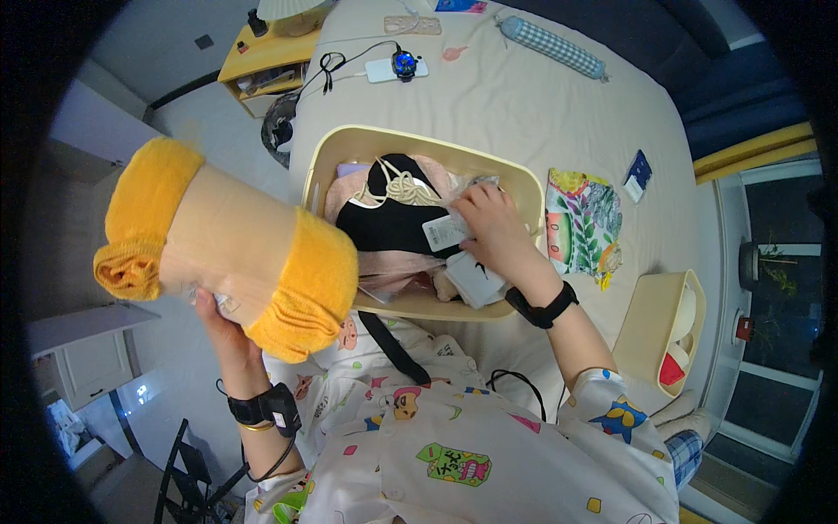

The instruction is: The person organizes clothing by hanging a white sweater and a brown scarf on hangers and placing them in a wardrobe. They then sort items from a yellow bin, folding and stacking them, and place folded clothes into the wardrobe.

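My left hand holds up a rolled yellow towel with a wide beige band around its middle, left of a cream plastic basket. My right hand is inside the basket's right part, its fingers at clear plastic wrapping and a white label tag. Whether they grip it, I cannot tell. Beside that hand lie a black garment with a coiled cream cord on it, and a white packet. Pink fabric shows underneath.
Right of the basket on the bed lie a fruit-print cloth bag and a dark blue packet. A second cream bin stands at the right. Farther back are a watch, a white phone and a checked roll.
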### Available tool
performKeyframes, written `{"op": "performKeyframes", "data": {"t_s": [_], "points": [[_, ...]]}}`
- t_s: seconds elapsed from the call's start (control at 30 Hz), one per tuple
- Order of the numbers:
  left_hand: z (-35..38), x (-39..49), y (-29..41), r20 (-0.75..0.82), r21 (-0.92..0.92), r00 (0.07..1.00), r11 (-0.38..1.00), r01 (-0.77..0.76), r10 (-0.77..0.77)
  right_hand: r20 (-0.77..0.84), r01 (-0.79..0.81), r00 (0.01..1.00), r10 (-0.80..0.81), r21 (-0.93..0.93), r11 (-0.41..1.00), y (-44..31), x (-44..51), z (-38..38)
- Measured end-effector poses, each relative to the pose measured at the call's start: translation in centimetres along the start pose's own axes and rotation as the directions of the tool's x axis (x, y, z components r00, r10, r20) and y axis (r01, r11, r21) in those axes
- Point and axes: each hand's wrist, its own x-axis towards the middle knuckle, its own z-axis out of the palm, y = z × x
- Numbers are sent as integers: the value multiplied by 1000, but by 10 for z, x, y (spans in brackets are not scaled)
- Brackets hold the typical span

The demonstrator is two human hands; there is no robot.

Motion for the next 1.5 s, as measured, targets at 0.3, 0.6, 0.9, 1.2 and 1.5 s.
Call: {"op": "performKeyframes", "data": {"t_s": [0.3, 0.6, 0.9, 1.2, 1.5], "points": [[-22, -33, 22, -191, -103, 981, 995, -3, -16, -95, -186, 950, 298, 594, 783, 9, -13, -45], [-13, -39, 22, -113, -177, 991, 983, 55, -76, -311, 74, 687, 657, 929, 362, 17, -48, -98], [-12, -46, 19, -160, -120, 984, 991, 60, -79, -193, -95, 877, 439, 827, 554, -13, -46, -69], [-14, -55, 12, -95, -65, 993, 996, 66, -72, -137, -23, 805, 577, 965, 261, -6, -34, -56], [1, -48, -22, 124, -99, 976, 976, 194, -182, -112, 259, 835, 539, 944, -204, -23, -34, -82]]}}
